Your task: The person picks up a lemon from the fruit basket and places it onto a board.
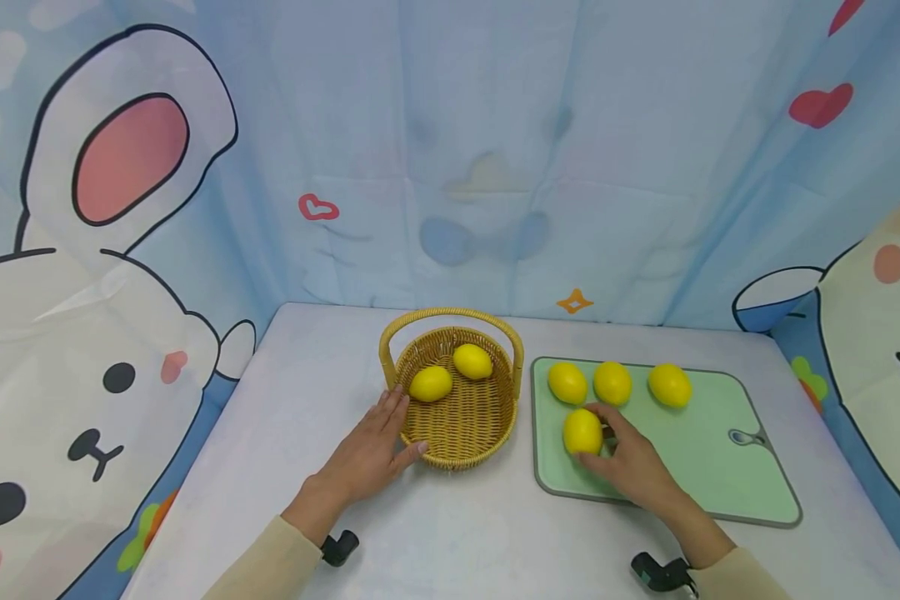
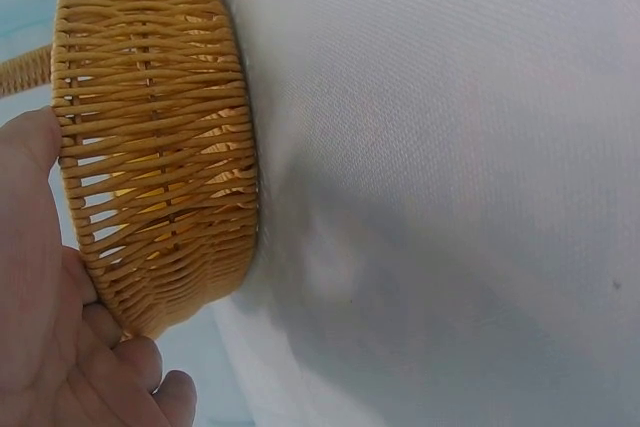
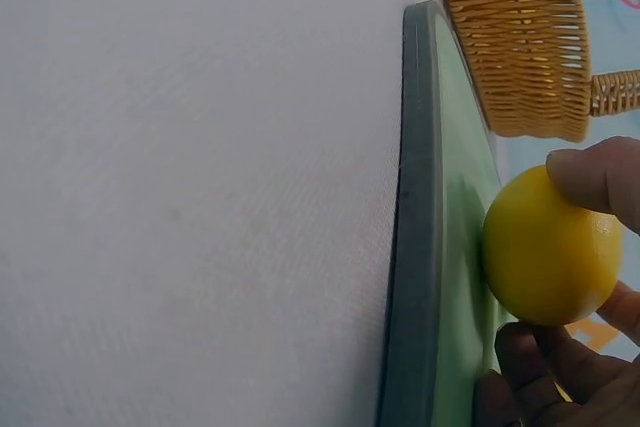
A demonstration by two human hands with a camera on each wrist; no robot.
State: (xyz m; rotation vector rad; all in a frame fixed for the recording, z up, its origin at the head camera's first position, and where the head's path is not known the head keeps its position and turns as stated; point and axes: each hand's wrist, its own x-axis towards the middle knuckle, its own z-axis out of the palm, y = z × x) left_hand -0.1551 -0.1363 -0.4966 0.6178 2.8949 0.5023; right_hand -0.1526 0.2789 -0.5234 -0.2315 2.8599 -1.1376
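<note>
A round wicker basket (image 1: 461,429) with a tall handle stands near the middle of the table, holding two lemons, one left lemon (image 1: 431,383) and one farther back (image 1: 472,362). My left hand (image 1: 371,450) rests against the basket's left rim, fingers extended and thumb near the front edge; in the left wrist view its fingertips touch the woven side (image 2: 160,147). With thumb and fingers my right hand (image 1: 633,458) grips a lemon (image 3: 552,247) over the left part of a green cutting board (image 1: 690,467). Behind it, three more lemons sit in a row along the board's back edge, the nearest being a left lemon (image 1: 567,382).
The board's grey rim (image 3: 420,217) rises slightly above the white tablecloth (image 1: 450,533), just right of the basket. A hanging hole (image 1: 746,437) shows at its right end. Printed curtains (image 1: 480,108) close off the table's back and sides.
</note>
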